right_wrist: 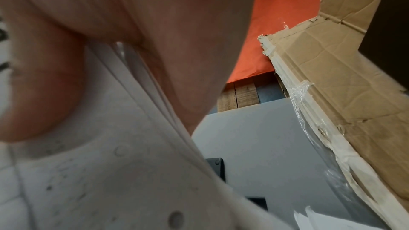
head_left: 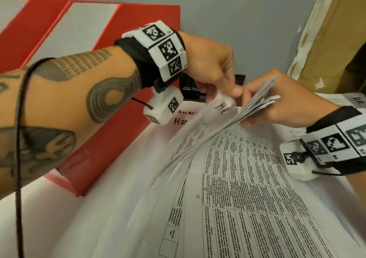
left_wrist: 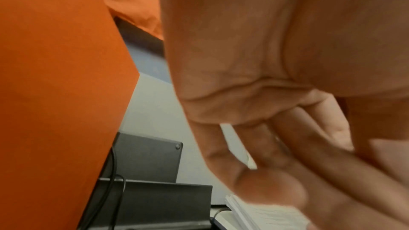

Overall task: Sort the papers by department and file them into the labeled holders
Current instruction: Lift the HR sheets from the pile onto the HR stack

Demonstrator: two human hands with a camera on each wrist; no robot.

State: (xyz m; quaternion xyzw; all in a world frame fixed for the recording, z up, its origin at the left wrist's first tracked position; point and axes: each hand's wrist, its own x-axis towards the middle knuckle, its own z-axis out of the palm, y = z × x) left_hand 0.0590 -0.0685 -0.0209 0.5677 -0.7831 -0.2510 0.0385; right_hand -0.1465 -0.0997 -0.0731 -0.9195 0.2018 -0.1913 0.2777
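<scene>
Paper stack [head_left: 255, 103] between both hands' fingers [head_left: 227, 83]

grey partition wall [head_left: 217, 19], taped cardboard box [head_left: 332, 39]

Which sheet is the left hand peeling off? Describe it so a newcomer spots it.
Start at the red holder on the left. Beside its near end both hands meet over the fanned stack of papers, gripped by the right hand. The left hand pinches the curled sheet, the only lifted one showing handwritten "HR".
</scene>
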